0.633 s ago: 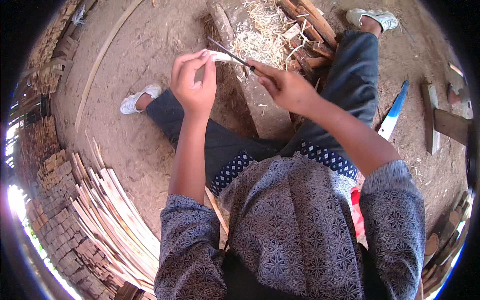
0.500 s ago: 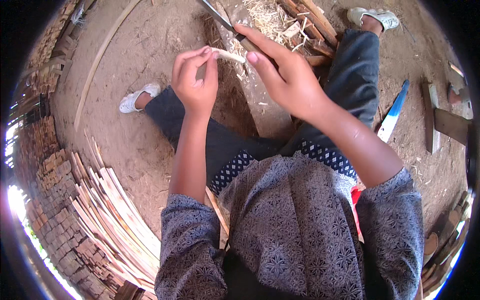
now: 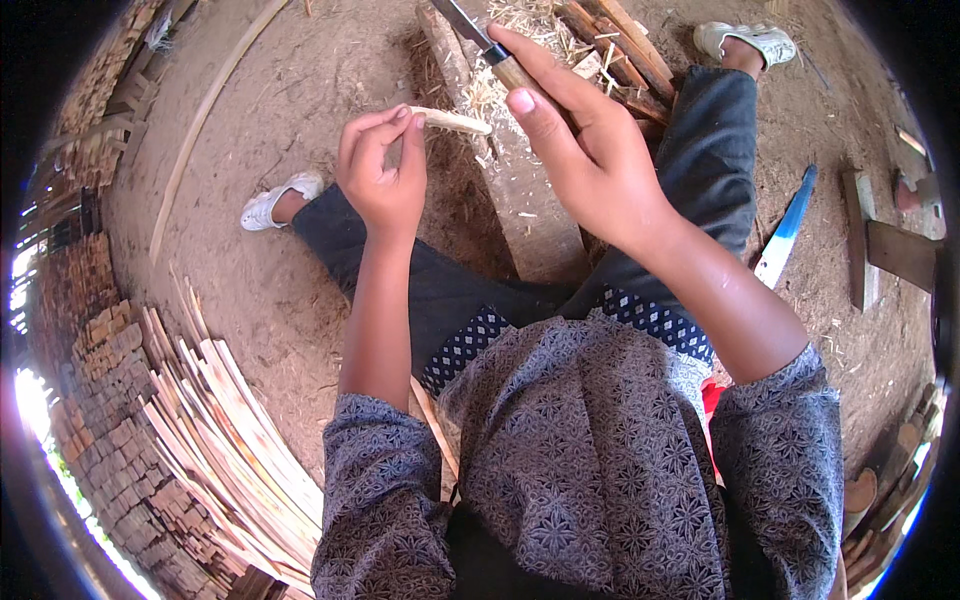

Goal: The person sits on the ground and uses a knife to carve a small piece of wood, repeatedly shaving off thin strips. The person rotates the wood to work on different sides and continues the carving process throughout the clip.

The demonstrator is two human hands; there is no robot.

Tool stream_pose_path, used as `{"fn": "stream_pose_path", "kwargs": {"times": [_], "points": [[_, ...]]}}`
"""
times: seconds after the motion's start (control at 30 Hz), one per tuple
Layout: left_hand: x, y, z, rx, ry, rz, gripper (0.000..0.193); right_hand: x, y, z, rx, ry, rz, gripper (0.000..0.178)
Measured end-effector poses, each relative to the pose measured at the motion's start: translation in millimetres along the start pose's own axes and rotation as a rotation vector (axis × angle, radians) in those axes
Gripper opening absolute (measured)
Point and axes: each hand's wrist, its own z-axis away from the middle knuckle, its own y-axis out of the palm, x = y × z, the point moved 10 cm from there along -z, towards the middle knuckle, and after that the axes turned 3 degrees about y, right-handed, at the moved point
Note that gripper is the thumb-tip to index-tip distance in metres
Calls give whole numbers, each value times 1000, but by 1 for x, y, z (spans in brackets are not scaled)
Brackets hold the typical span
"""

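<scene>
Pinching one end of a short, pale, slightly curved piece of wood (image 3: 452, 121) between the thumb and fingertips of the left grip (image 3: 383, 178), nearly closed. Pointing its free end right, toward a broad plank (image 3: 540, 225) strewn with shavings (image 3: 530, 18); cannot tell whether touching. Holding a knife (image 3: 500, 58) by its brown handle in the right grip (image 3: 592, 145), closed around it with forefinger and thumb laid forward, and aiming the blade up and left, apart from the wood. Sitting with legs (image 3: 708, 150) spread around the plank, with pale strips (image 3: 240, 430) heaped to the left.
</scene>
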Motion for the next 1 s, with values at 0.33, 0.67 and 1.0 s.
{"fn": "stream_pose_path", "kwargs": {"times": [0.33,0.67,1.0], "points": [[-26,-5,-6,-28,92,-108,16,-72,29,12,343,228,338,44],[-24,0,-8,-38,112,-96,16,-110,20,21,396,332,479,45],[-28,2,-10,-7,105,-90,14,-157,19,44,466,281,622,44]]}}
